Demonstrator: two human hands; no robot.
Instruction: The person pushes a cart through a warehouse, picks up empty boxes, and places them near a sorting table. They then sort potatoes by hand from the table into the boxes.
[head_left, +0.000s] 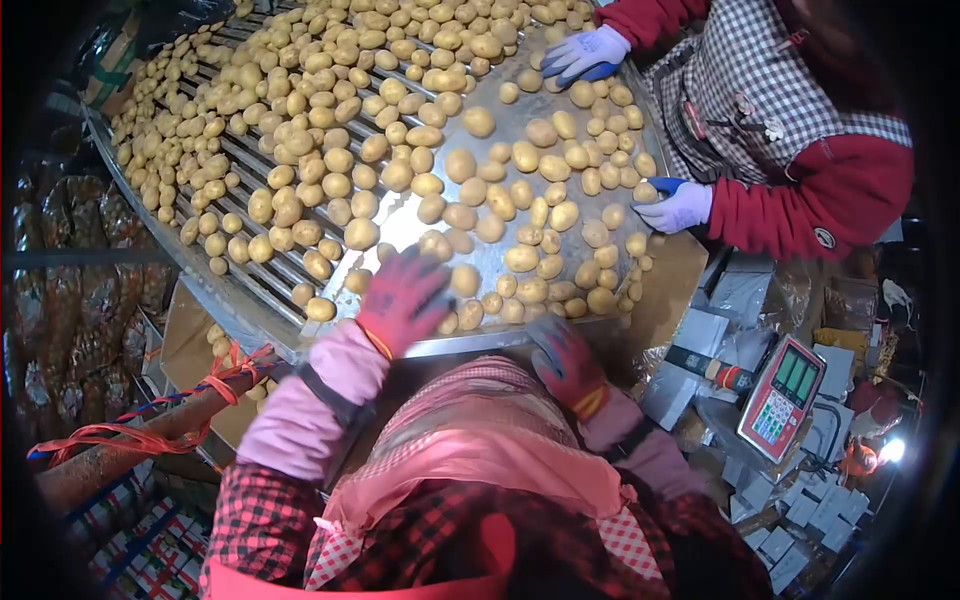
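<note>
From my seat the biggest thing in view is the metal worktop [500,120], a sorting surface tilted across the frame, slatted with rollers on its left part and smooth sheet on its right, and covered almost edge to edge with potatoes [330,130]. Across it stands a co-worker in a checked vest and red sleeves, with one pale-gloved hand [585,55] resting among the potatoes at the far rim and the other gloved hand [680,207] at the right edge beside a few small ones. My left hand [405,298], in a red glove over a pink sleeve, lies flat on the near part of the worktop with fingers spread, touching the potatoes just ahead of it but closed on none. My right hand [565,360], also in a red glove, sits at the near rim with fingers curled (I cannot tell whether it grips anything). Below the right edge, a weighing scale [782,397] with a green display stands among grey boxes, and at lower left orange cord [150,435] wraps a rusty pipe.
</note>
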